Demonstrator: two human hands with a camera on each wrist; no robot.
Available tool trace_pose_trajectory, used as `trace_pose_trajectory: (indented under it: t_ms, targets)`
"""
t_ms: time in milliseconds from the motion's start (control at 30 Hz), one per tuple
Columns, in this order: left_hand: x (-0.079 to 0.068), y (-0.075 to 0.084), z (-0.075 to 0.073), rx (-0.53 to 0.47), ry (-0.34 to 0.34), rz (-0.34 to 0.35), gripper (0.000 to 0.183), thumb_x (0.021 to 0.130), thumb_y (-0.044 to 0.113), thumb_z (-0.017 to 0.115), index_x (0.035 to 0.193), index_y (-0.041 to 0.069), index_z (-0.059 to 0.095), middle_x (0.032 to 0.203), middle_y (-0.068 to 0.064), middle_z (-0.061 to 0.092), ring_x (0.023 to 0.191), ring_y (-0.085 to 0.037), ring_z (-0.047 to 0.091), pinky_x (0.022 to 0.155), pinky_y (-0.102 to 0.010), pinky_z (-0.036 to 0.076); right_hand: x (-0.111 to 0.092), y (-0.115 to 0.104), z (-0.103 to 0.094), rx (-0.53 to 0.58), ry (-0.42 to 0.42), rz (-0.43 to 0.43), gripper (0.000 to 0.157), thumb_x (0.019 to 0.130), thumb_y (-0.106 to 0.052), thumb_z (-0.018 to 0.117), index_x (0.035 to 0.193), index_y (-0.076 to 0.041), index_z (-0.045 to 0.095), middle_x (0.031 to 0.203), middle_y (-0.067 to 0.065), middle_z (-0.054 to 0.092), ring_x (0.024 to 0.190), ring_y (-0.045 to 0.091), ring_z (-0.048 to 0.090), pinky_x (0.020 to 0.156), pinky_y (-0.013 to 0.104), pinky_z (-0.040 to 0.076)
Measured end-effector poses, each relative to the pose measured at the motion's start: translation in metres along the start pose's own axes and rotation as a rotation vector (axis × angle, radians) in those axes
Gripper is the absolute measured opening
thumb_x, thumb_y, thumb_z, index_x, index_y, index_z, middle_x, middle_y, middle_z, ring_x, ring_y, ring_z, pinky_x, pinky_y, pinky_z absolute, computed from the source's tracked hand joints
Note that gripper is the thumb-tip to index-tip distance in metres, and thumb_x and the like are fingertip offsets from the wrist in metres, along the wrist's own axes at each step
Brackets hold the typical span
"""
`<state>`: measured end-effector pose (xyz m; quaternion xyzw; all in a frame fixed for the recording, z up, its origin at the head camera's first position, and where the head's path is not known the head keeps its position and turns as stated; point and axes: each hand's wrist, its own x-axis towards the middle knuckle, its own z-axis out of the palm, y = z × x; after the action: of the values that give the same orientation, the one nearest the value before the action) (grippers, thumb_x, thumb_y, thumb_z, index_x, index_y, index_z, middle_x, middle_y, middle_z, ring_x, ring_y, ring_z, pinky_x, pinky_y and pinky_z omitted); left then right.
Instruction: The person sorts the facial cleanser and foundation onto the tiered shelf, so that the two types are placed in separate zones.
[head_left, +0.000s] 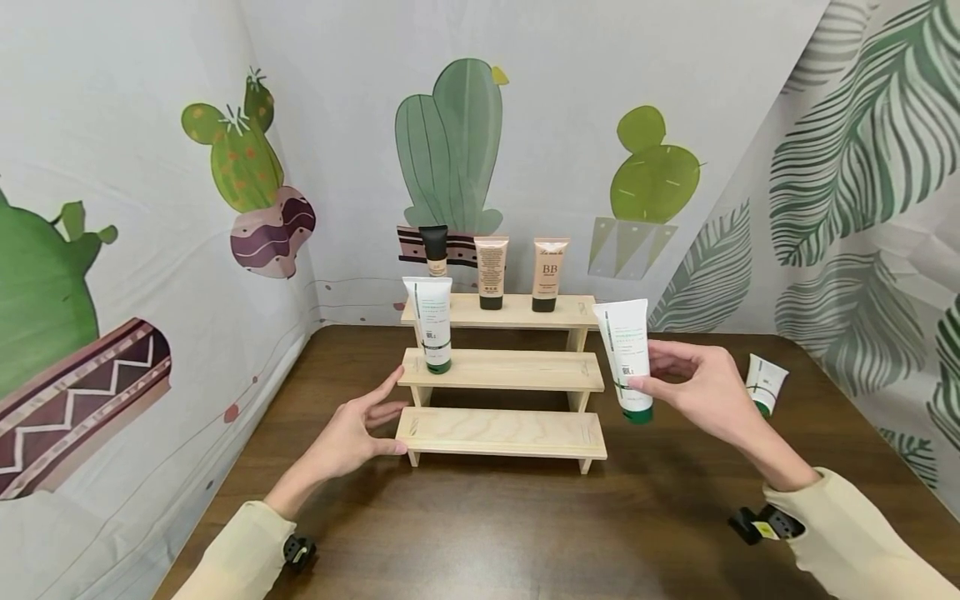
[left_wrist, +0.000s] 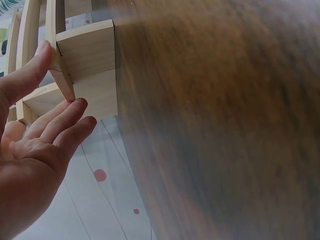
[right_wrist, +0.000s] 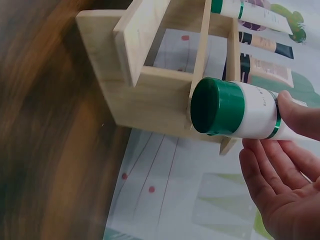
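My right hand (head_left: 701, 383) pinches a white squeeze tube (head_left: 626, 354) with a green cap, thumb in front and fingers behind. It hangs cap down and slightly tilted beside the rack's right end; the right wrist view shows its green cap (right_wrist: 217, 106) closely. My left hand (head_left: 341, 433) holds the left end of the three-step wooden display rack (head_left: 502, 429), thumb at the lowest step's front corner, fingers further back. In the left wrist view, fingertips (left_wrist: 77, 105) touch the board's end. A matching white tube (head_left: 431, 325) stands on the middle step's left.
On the top step stand a black-capped tube (head_left: 435, 250), partly hidden, and two beige tubes, one with its back label (head_left: 491, 271) showing, one marked BB (head_left: 550, 275). Another white tube (head_left: 767, 382) is on the brown table (head_left: 480, 533) at right. Cactus-print cloth (head_left: 555, 100) hangs behind.
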<state>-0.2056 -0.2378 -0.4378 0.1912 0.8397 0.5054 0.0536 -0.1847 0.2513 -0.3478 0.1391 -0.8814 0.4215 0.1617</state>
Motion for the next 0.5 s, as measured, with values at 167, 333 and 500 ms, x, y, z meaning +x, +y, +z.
trace_pose_trajectory:
  t_ms: [167, 333, 500]
  targets:
    - [-0.001, 0.000, -0.001, 0.005, 0.002, 0.000, 0.115, 0.079, -0.002, 0.091, 0.169, 0.032, 0.027, 0.145, -0.028, 0.057, 0.131, -0.043, 0.059, 0.104, -0.058, 0.049, 0.005, -0.007, 0.008, 0.033, 0.026, 0.001, 0.052, 0.084, -0.020, 0.093, 0.129, -0.001, 0.075, 0.100, 0.010, 0.079, 0.087, 0.006, 0.073, 0.074, 0.014, 0.054]
    - [-0.001, 0.000, -0.001, 0.004, -0.002, 0.001, 0.115, 0.079, -0.002, 0.090, 0.169, 0.032, 0.026, 0.145, -0.028, 0.057, 0.131, -0.043, 0.059, 0.104, -0.058, 0.048, 0.010, -0.013, 0.019, 0.049, 0.037, -0.019, 0.051, 0.085, -0.021, 0.092, 0.129, -0.002, 0.075, 0.105, 0.010, 0.079, 0.090, 0.008, 0.073, 0.076, 0.017, 0.055]
    - [0.000, 0.000, 0.000, 0.003, -0.001, 0.003, 0.115, 0.079, -0.001, 0.091, 0.169, 0.032, 0.027, 0.145, -0.028, 0.058, 0.131, -0.043, 0.059, 0.105, -0.058, 0.048, 0.017, -0.021, 0.034, 0.087, 0.042, -0.037, 0.048, 0.085, -0.020, 0.092, 0.127, -0.004, 0.076, 0.104, 0.008, 0.079, 0.092, 0.013, 0.075, 0.075, 0.020, 0.056]
